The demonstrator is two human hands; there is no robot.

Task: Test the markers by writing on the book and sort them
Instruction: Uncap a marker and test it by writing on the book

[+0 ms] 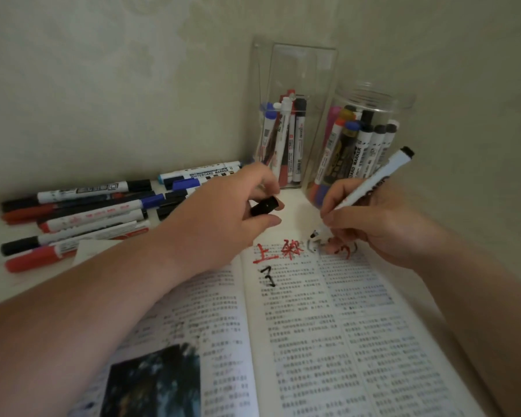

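White plastic, judged light, stiff and slippery, the marker point(373, 182) is gripped low on its barrel, best for control, by the right hand point(373, 227), over the book point(313, 326) beneath it. Its black cap point(263, 206) is pinched in the left hand point(223, 212), just beside.

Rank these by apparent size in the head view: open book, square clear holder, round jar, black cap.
Largest: open book.
Next: square clear holder and round jar look alike, so no ranking.
Smallest: black cap.

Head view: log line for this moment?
left hand: holds cap | right hand: marker on book | loose markers: left of book | box, jar: part filled
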